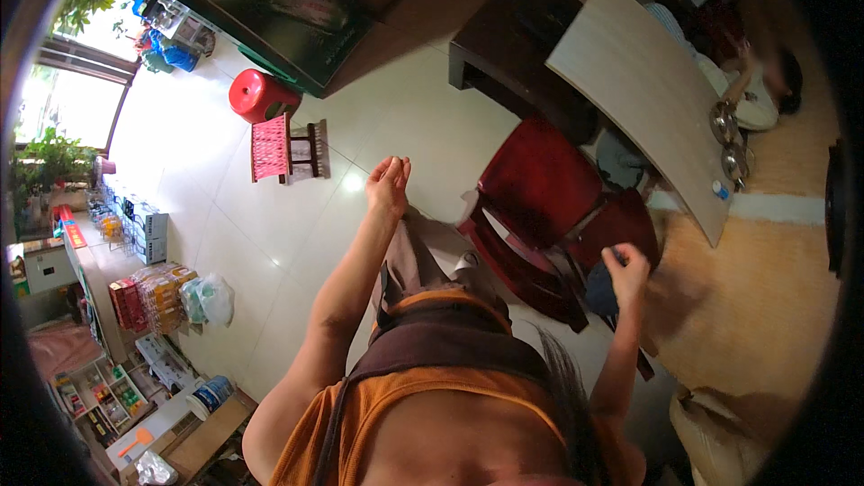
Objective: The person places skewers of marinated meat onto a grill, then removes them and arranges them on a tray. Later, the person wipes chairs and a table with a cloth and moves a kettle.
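Note:
My left hand [388, 183] is held out over the pale tiled floor [324, 229], its fingers bent and drawn together, with nothing visible in them. On the right, my right hand [629, 273] has its thumb and fingers curled towards each other. Right beside it is a dark blue item [601, 289], perhaps cloth; whether the fingers grip it is unclear. A dark red wooden chair [543, 179] stands between my hands, and another dark red chair seat [624, 226] is partly behind the right hand.
A pale tabletop [641, 88] holds metal dishes [723, 123]; a person [752, 98] is beyond it. A dark wooden bench [503, 47] stands nearby. Ahead are a red plastic stool [253, 96] and a pink woven folding stool [270, 147]. Boxed goods [162, 293] and plastic bags [210, 298] line the left.

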Demonstrator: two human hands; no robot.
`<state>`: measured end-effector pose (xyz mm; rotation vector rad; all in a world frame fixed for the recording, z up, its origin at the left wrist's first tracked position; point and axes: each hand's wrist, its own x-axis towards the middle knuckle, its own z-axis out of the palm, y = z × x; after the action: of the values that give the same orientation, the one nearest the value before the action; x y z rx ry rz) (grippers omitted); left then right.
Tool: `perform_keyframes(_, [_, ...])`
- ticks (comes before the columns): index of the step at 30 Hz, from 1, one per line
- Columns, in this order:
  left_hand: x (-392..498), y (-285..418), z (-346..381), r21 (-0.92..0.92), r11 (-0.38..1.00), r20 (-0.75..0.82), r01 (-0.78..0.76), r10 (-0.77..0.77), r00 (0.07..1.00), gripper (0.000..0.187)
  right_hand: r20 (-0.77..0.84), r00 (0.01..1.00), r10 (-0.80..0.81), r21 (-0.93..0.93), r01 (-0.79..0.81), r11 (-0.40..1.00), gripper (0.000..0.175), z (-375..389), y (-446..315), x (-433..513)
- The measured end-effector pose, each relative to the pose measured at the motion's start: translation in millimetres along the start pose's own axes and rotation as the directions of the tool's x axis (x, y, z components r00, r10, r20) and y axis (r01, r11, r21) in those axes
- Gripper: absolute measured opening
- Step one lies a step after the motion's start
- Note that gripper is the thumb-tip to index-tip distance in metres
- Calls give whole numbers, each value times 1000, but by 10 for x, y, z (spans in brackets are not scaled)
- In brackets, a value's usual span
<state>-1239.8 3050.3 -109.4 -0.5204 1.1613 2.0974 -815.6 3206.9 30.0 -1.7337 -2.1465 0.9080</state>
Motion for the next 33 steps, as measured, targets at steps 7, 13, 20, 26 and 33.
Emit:
perform_keyframes(7, [1014,1235,395,-51,991,147,122,-113,983,13,223,974,-41,664,-122,738,25,937,-2032,1426])
perform_keyframes(13, [1921,1979,1078,89,969,266,232,-248,932,9,-126,949,-288,132,304,944,26,1844,-2800,1966])
perform_keyframes(20, [3048,2019,2398,205,928,435,312,-372,820,8,-394,908,-145,117,206,972,19,1717,-3552,2686])
perform_keyframes(26, [4198,1967,3695,290,899,503,328,-435,747,14,-405,911,74,420,114,900,26,2067,-3729,3985])
perform_keyframes(33, [4787,2300,5314,493,839,389,228,-448,805,11,-406,913,46,385,125,915,29,1998,-4171,5391])
